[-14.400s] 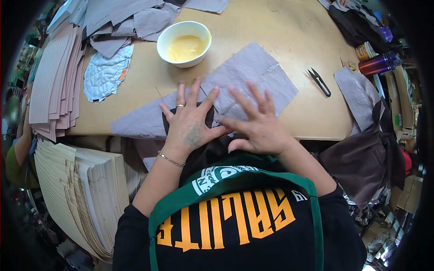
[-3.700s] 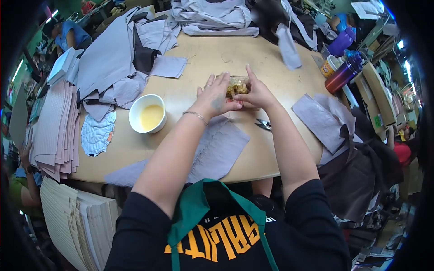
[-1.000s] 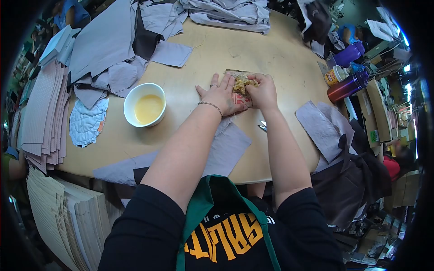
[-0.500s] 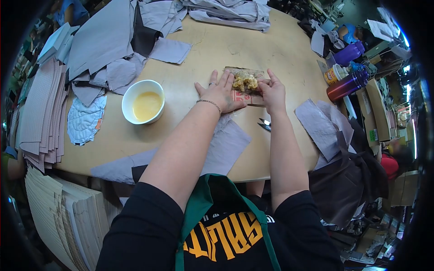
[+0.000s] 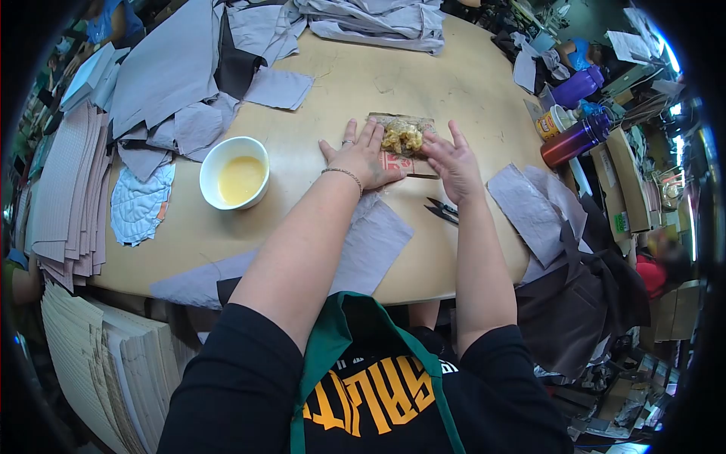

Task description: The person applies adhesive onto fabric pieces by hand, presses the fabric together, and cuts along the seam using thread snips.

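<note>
My left hand lies flat with fingers spread, pressing on the left edge of a piece of brown printed cardboard. On the cardboard sits a lumpy yellow-brown mass; what it is, I cannot make out. My right hand is beside its right side, fingers extended and apart, with nothing visible in it. Whether those fingertips touch the mass or the cardboard, I cannot tell. Small dark thread snips lie just left of my right wrist. A white bowl holding a yellow liquid stands to the left.
Grey fabric pieces cover the table's upper left, with more grey cloth at right. A white quilted pad is left of the bowl. A purple bottle lies along the right edge. Stacked sheets stand at far left.
My right hand's fingers have opened and spread, where they were pinched at the cardboard's right side. My left hand stays flat on the cardboard. The whole view has shifted slightly.
</note>
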The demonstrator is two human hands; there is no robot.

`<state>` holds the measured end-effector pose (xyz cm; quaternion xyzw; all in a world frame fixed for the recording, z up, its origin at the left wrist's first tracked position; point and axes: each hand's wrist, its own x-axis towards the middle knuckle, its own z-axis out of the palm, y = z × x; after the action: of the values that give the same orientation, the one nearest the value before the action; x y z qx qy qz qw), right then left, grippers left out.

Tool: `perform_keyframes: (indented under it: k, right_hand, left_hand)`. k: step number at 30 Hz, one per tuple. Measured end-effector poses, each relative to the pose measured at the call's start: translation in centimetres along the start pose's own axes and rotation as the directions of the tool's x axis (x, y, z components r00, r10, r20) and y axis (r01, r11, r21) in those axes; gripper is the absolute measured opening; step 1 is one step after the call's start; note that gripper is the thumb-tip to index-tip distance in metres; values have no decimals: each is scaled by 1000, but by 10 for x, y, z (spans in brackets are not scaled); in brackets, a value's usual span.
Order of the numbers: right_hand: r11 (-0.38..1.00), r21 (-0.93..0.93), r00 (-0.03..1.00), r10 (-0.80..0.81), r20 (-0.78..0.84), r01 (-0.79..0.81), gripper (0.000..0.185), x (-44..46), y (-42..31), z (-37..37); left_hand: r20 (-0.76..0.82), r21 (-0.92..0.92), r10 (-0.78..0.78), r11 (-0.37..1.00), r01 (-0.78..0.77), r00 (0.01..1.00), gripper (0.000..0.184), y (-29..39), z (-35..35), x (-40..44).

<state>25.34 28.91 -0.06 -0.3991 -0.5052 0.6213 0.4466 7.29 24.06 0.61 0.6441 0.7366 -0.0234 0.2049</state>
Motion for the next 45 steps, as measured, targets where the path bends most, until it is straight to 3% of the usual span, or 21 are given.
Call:
perform_keyframes:
  k: [1,5,8,11,14,17,19,21,22,25,26,28,29,30,32,35,37,40,41,43,45]
  right_hand:
    - [981,175,997,83,-6,-80,72,-3,-7,-6]
    - [786,610,988,10,155,-104,57,-3,6,-35]
    - [668,719,963,-12,270,-193,58,-7,6,-33]
    - [691,693,953,-18,303,-207,55,-10,4,-27]
    - [933,320,985,170,2,-162,50,4,15,-18]
    - [980,-198,1000,17,4,-16,56,14,22,8]
    - [807,-581,993,-119,13,104,65,13,25,23]
    - [408,-898,957,-286,49,168,74,11,25,32]
    - [457,-883,981,-193,19,107,85,14,20,34]
    - [397,-911,934,-353,-43,108,84,36,34,30]
    - [578,-812,958,-270,-96,81,82,42,33,27]
    - [861,-451,942,-316,-115,234,79,42,39,26]
    - [928,-226,933,-331,-143,295,78,40,41,24]
    - [920,-216,912,-366,-183,326,79,36,41,22]
    - [898,-207,863,-433,-260,389,82,18,30,18]
    - [853,-465,937,-327,-123,237,74,-41,7,15]
    - [631,-756,979,-196,61,174,69,-89,-5,37]
    - [296,-863,895,-311,319,410,65,-120,24,45]
    - [451,-822,933,-252,257,348,64,-123,24,49]
    - [711,-678,982,-102,158,184,62,-130,21,57]
    - [775,-474,908,-370,196,418,60,-125,4,60]
  left_hand:
    - [1,-5,2,1000,-2,1000,106,0,0,0]
    - [2,-45,12,999,-12,1000,104,0,-2,-2]
    - [-4,-15,8,1000,-8,1000,106,-1,1,1]
    - [-2,-16,9,1000,-9,1000,107,-1,2,2]
    - [0,-28,15,1000,-15,1000,108,-2,1,1]
    - [8,-34,20,999,-19,1000,109,-2,1,1]
    - [11,-31,26,999,-25,1000,109,-2,0,1]
    - [10,-55,57,997,-57,998,106,-5,0,-4]
    - [7,-63,72,995,-71,997,104,-7,-2,-5]
    - [13,-254,195,949,-185,981,105,-27,-2,-13]
    - [-143,-385,318,855,-349,937,87,-40,4,-18]
    - [-432,-422,419,689,-590,799,68,-56,-6,-73]
    - [-429,-476,404,658,-583,808,64,-66,-10,-105]
    - [-425,-527,394,624,-576,815,59,-78,-13,-139]
    - [-304,-700,270,587,-406,914,51,-100,-18,-202]
    - [-341,-660,148,665,-349,928,44,-142,6,-246]
    - [-368,-633,30,724,-274,929,42,-157,20,-263]
    - [-399,-583,88,744,-326,913,47,-148,24,-264]
    - [-420,-563,121,742,-363,899,49,-141,25,-260]
    - [-443,-406,279,785,-468,852,76,-132,32,-246]
    - [-413,-327,325,819,-471,851,91,-124,36,-239]
